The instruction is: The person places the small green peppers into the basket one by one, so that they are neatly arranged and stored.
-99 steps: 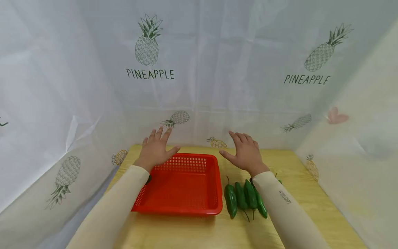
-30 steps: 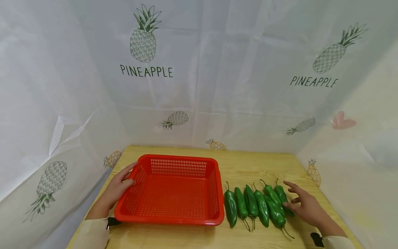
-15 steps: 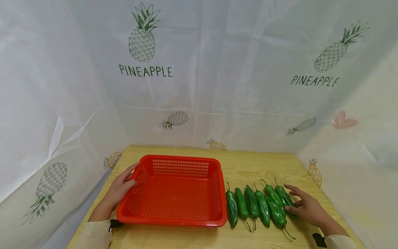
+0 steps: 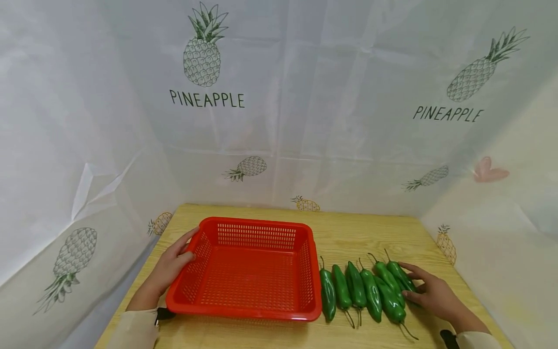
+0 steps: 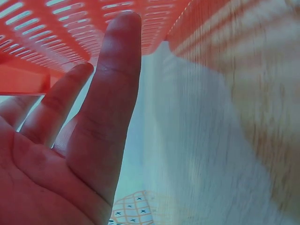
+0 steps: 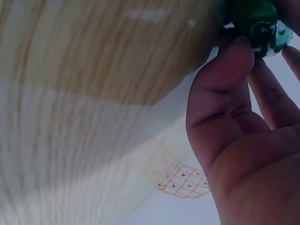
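Observation:
A red perforated plastic basket (image 4: 250, 281) stands on the wooden table with nothing in it. My left hand (image 4: 167, 269) holds its left side, thumb over the rim and fingers along the outside. In the left wrist view, the fingers (image 5: 112, 84) stretch along the slotted basket wall (image 5: 61, 23). Several glossy green chili peppers (image 4: 356, 286) lie in a row right of the basket. At the row's far right, my right hand (image 4: 436, 295) pinches the last green chili pepper (image 4: 401, 276); its lower part is hidden by the hand. The right wrist view shows the thumb (image 6: 229, 65) against this pepper (image 6: 253, 18).
The light wooden table (image 4: 353, 232) extends behind the basket and peppers. White sheeting (image 4: 322, 121) printed with pineapples encloses the back and both sides. The basket's right wall sits right beside the leftmost pepper (image 4: 328, 295).
Both hands have come down from raised above the table, left to the basket, right to the last pepper. The basket has shifted slightly right, and the right fingers have closed in on the pepper.

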Tool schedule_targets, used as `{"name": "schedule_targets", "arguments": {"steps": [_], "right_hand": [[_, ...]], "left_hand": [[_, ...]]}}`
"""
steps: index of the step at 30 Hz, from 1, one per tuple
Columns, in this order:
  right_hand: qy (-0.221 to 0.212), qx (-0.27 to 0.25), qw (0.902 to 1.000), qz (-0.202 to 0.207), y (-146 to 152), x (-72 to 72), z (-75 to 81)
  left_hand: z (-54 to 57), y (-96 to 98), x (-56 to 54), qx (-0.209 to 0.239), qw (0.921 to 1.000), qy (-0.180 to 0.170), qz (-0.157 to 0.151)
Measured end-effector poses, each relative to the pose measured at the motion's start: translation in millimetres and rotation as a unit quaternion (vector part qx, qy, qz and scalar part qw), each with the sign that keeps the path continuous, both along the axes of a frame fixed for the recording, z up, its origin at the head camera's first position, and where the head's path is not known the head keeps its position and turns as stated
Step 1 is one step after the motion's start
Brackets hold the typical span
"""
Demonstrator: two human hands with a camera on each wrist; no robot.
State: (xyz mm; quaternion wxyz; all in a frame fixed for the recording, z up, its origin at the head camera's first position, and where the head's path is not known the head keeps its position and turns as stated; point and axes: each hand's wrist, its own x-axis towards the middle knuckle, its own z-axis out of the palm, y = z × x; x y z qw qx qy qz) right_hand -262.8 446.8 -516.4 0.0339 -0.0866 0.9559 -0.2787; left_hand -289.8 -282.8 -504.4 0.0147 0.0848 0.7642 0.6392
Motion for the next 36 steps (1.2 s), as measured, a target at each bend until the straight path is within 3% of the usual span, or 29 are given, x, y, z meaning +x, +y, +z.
{"name": "schedule_targets", "arguments": {"steps": [12, 22, 36], "right_hand": [[-0.001, 0.005, 0.9999, -0.009, 0, -2.4, 3.8], [0.002, 0.06, 0.9975, 0.037, 1, -10.3, 10.1], [-0.037, 0.034, 0.9984, 0.023, 1, -12.4, 14.6]], "left_hand": [[2.7, 5.6, -2.5, 0.001, 1.0, 0.0, 0.004], [3.7, 7.2, -2.9, -0.001, 1.0, -0.002, 0.008], [4.6, 9.6, 0.3, -0.014, 0.9996, -0.013, 0.019]]}}
